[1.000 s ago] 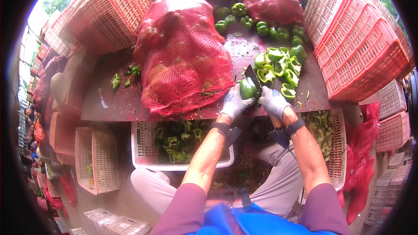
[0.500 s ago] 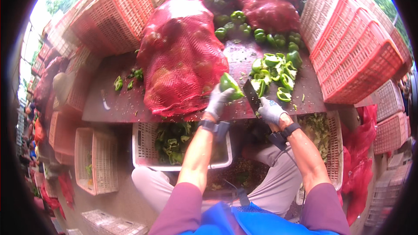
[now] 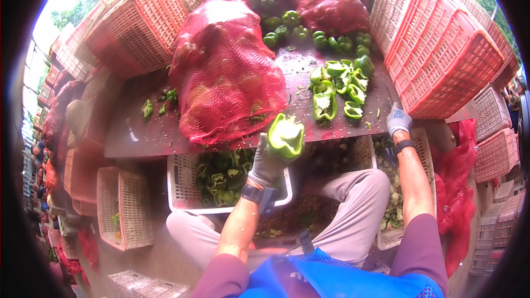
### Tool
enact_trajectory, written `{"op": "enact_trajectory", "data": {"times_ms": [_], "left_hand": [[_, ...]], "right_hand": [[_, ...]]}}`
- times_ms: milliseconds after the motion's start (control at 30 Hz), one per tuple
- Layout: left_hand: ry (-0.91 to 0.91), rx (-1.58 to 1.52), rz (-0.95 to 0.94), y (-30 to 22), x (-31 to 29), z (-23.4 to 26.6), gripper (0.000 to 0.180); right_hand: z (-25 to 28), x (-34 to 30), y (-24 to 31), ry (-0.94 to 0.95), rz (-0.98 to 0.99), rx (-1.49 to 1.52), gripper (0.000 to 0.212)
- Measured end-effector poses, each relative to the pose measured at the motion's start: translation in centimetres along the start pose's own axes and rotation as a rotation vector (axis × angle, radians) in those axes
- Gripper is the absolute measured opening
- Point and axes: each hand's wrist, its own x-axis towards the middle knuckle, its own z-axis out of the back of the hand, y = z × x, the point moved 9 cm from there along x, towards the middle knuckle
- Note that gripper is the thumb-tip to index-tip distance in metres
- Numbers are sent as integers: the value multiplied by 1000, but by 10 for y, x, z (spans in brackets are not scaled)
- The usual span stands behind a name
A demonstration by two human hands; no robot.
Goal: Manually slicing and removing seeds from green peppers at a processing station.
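Note:
A halved green bell pepper (image 3: 286, 136) rests in my gloved left hand (image 3: 267, 160), its pale cut side and core facing up, just over the table's front edge. My right hand (image 3: 398, 122), also gloved, is at the table's right front beside a pink crate. Its fingers look closed, but what they hold, if anything, is hidden; no knife blade can be made out. Cut pepper halves (image 3: 324, 106) lie in a cluster on the table between the hands and the whole green peppers (image 3: 342, 43) behind.
A full red mesh sack (image 3: 229, 72) stands left of centre on the dark table (image 3: 148, 127). Stacked pink crates (image 3: 441, 49) flank the right side. Below the edge sit a white-rimmed crate (image 3: 232, 209) of green pieces and another crate (image 3: 428, 179) with pale scraps.
My left hand has drawn nearer and turned the pepper cut side up. My right hand has moved right, away from it; the dark knife blade no longer shows. Another half lies at the cluster's front.

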Motion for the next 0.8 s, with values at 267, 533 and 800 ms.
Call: {"op": "enact_trajectory", "data": {"times_ms": [267,533,800], "left_hand": [[-69,153,-70,-1,-43,-8,75],[-268,424,-147,11,-75,18,87],[-228,492,-102,-8,-102,5,84]], "right_hand": [[13,-53,94,-113,324,89,45],[82,-295,246,-313,1192,632,72],[101,-323,266,-505,1245,604,71]]}}
